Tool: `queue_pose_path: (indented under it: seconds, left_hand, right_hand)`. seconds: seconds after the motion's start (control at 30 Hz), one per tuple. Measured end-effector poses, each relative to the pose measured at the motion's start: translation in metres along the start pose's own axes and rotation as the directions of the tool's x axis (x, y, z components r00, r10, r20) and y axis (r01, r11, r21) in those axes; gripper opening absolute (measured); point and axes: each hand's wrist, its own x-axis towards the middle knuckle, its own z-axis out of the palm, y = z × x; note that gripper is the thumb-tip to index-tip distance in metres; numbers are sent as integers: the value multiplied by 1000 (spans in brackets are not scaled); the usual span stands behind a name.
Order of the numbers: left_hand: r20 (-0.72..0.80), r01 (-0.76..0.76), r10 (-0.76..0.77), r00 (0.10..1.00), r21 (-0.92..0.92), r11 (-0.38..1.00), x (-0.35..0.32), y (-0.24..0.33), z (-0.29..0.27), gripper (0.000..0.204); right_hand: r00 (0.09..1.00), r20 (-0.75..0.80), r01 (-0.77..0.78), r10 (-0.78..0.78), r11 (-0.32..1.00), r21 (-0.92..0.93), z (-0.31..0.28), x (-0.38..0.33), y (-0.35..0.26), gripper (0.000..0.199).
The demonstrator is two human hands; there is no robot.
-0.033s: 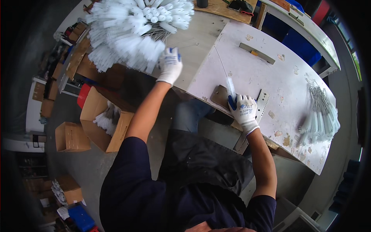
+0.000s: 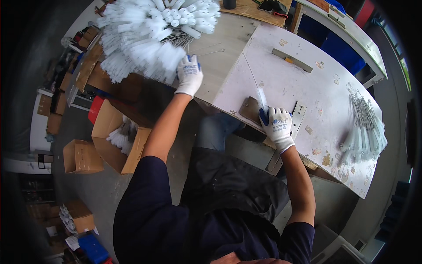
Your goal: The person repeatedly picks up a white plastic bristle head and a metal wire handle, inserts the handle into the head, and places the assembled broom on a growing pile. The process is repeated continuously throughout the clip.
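My right hand (image 2: 278, 125), in a white glove with blue fingertips, is closed on a thin tube brush (image 2: 262, 97). The brush's white bristles show just beyond the thumb, and its long wire stem runs away over the pale board; the end inside my hand is hidden. A brown metal block (image 2: 250, 108) lies left of this hand. My left hand (image 2: 189, 75), gloved alike, is at the right edge of a large heap of white brushes (image 2: 143, 44). Its thumb stands apart from its bent fingers, whose tips are partly hidden against the heap.
A perforated metal strip (image 2: 299, 116) lies right of my right hand. Farther off is a flat metal bar (image 2: 292, 60). A bundle of wire-stemmed brushes (image 2: 364, 132) lies at the table's right end. Cardboard boxes (image 2: 105, 116) stand on the floor to the left.
My left hand has shifted slightly left and nearer to me along the heap's edge. My right hand and its brush look nearly unmoved.
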Motion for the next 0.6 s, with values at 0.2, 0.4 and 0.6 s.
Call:
queue_pose_path:
  seconds: [0.2,0.4,0.6]
  left_hand:
    - [124,173,-190,974,133,976,3,-12,25,34]
    - [364,516,-366,856,-566,643,-14,22,-7,30]
    - [592,571,-264,761,-805,-159,-41,73,-41,15]
  right_hand:
    - [995,-63,73,-72,997,20,0,-4,1,27]
    - [987,-160,28,-7,991,131,-6,-7,2,26]
    - [967,-213,-88,139,968,234,-3,-9,8,26]
